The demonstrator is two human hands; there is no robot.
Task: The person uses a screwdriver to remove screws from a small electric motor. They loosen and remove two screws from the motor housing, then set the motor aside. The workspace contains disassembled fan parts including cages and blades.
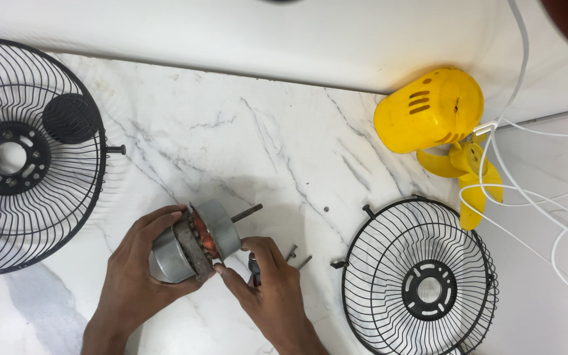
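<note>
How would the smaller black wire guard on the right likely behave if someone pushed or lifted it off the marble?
The smaller wire guard is mostly open wire, so it is probably light for its size. It looks stiff, with many ribs joined to a hub and rim. Lying flat on the smooth marble top, it would likely slide rather than roll or tip.

1. We seem to be at a home repair spot: a white marble-patterned counter (284, 151) against a plain white wall.
2. Around us lie fan parts: two black wire guards (27, 158), a yellow motor housing (428, 108), white cables (527, 190), and loose screws (297, 256).
</note>
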